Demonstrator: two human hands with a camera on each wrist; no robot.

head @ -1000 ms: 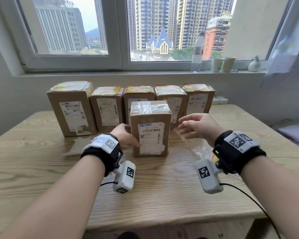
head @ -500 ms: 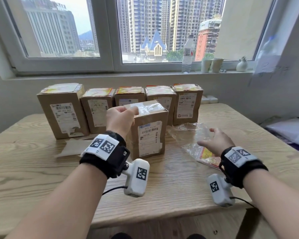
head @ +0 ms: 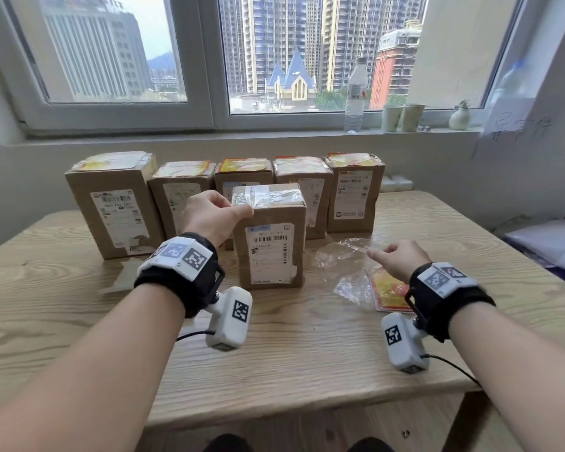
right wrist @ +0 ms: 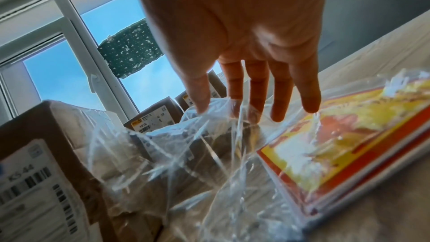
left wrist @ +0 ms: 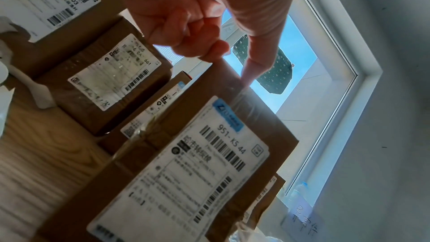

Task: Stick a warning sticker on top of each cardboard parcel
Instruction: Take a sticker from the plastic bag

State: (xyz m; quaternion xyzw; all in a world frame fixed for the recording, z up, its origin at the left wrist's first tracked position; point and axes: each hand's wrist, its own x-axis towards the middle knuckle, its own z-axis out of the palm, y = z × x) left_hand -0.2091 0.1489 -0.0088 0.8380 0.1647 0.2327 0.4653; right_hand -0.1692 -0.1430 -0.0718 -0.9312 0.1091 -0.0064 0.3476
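Note:
A cardboard parcel (head: 269, 236) stands upright at the table's middle front, its top covered only in clear tape. My left hand (head: 216, 216) holds its top left corner, thumb on the front upper edge and fingers curled at the side; the left wrist view shows that hand (left wrist: 209, 43) above the parcel's label (left wrist: 186, 163). Behind stands a row of several parcels (head: 115, 203), each with a yellow sticker (head: 351, 159) on top. My right hand (head: 392, 259) reaches down with straight fingers (right wrist: 256, 98) touching a crumpled clear bag (right wrist: 186, 154) that holds a stack of yellow-red stickers (right wrist: 337, 144).
Torn backing paper (head: 124, 272) lies on the wooden table (head: 307, 386) left of the front parcel. A water bottle (head: 356, 96), two cups (head: 402, 117) and a small vase (head: 459, 117) stand on the window sill. Papers (head: 552, 243) lie off the table's right side.
My left hand rose from the front parcel's lower left to its top corner; the parcel tilted and now stands upright. My right hand left the parcel and dropped onto the sticker bag.

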